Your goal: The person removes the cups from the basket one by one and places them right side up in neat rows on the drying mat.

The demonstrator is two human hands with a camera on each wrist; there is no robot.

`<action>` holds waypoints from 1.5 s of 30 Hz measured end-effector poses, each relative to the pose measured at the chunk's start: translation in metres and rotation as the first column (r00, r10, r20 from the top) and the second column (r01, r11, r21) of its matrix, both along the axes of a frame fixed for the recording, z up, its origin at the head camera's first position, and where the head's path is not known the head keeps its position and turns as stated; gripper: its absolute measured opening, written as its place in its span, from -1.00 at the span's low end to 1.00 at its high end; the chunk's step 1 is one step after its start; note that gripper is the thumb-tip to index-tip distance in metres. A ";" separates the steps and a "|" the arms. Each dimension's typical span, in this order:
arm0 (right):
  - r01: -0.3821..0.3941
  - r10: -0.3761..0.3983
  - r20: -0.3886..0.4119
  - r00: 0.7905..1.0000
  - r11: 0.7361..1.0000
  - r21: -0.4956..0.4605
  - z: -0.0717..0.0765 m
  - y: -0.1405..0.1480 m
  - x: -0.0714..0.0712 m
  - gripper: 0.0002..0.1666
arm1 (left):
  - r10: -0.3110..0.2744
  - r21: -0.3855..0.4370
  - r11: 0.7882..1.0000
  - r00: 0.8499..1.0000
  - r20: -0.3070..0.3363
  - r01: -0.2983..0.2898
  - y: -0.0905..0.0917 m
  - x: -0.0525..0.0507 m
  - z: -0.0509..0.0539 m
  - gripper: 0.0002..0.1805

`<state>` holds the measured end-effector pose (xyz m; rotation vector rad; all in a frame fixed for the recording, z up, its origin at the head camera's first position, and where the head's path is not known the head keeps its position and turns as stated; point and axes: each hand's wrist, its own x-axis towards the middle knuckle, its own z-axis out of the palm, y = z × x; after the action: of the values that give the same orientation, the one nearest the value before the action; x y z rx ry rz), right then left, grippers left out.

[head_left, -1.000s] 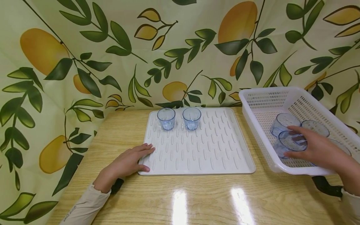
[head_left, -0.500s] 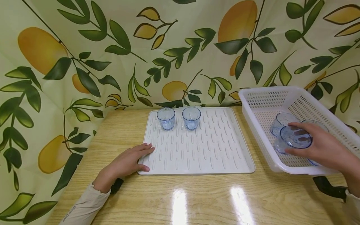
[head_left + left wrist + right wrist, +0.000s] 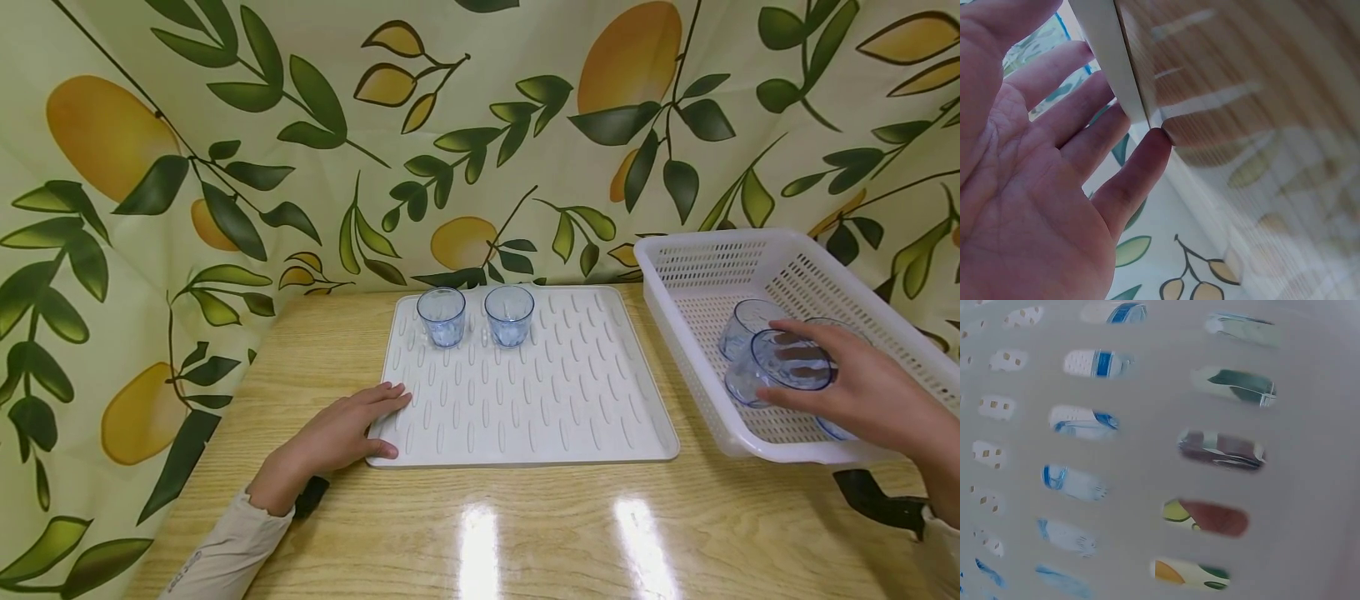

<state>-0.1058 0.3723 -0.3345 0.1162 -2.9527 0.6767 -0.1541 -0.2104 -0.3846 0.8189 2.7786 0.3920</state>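
Blue glass [image 3: 776, 367], got it pinched in right hand [image 3: 866, 379], near other glasses [image 3: 750, 323] in basket [image 3: 701, 375]; resting left hand [image 3: 348, 429], uncurled, on mat [image 3: 525, 421] edge.

From above the near side, the table [image 3: 375, 533] is viewed forward and down by the head camera, with the patterned cloth [image 3: 480, 158] towards 12 o'clock and the basket [image 3: 810, 452] at 3. By the left wrist camera, the left hand [image 3: 341, 427] is faced palm-on, very near, at 8 o'clock; that hand and the mat [image 3: 510, 408] edge at 11 are shared with the head view. The basket's slotted wall is faced closely from the right wrist, the basket being shared likewise.
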 end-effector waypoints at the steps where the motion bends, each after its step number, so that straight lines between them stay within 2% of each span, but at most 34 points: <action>1: 0.002 -0.002 -0.004 1.000 1.000 0.005 0.000 0.000 0.000 0.14 | 0.000 0.001 1.000 1.000 0.000 0.000 0.000 0.000 0.000 -0.16; 15: 0.019 -0.019 0.000 1.000 1.000 0.023 0.003 -0.004 0.004 0.12 | -0.003 -0.002 1.000 1.000 -0.007 0.003 0.000 0.000 0.000 -0.16; 24: 0.061 -0.062 0.004 0.998 0.997 0.050 0.006 -0.006 0.008 0.20 | -0.003 -0.003 1.000 1.000 -0.004 0.003 0.001 0.000 0.001 -0.16; 45: 0.105 -0.106 0.025 0.994 0.993 0.054 0.021 -0.015 0.017 0.25 | 0.009 0.001 1.000 1.000 0.010 -0.009 0.001 0.001 0.001 -0.16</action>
<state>-0.0885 0.3573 -0.3133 -0.0451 -2.9791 0.5918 -0.1532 -0.2095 -0.3834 0.8031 2.7737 0.3986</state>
